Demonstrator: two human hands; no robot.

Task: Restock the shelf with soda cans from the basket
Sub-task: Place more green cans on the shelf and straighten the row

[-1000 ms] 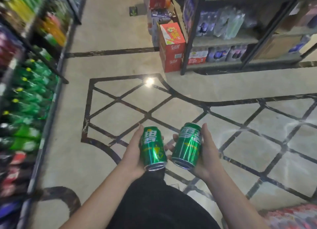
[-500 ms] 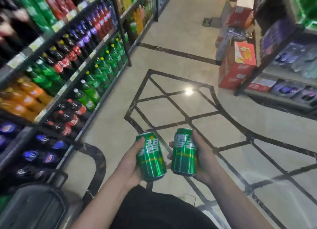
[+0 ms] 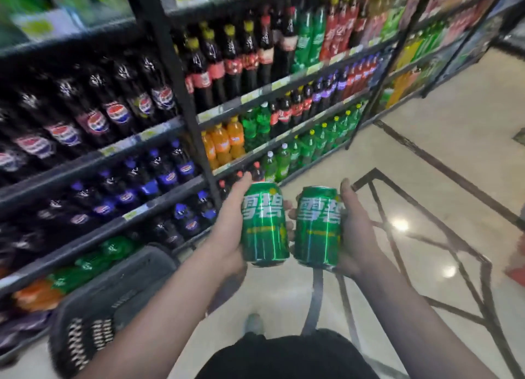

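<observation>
Now the drinks shelf (image 3: 181, 128) is faced vs. aisle floor 0.5 s ago; gray basket (image 3: 113, 299) at lower left. L hand (image 3: 227, 230) grip clamped round left Sprite can (image 3: 264, 225), R hand (image 3: 355, 233) round right Sprite can (image 3: 318, 228), both upright, just beside each other.

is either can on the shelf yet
No, the left hand holds one can and the right hand the other can, both above the floor.
</observation>
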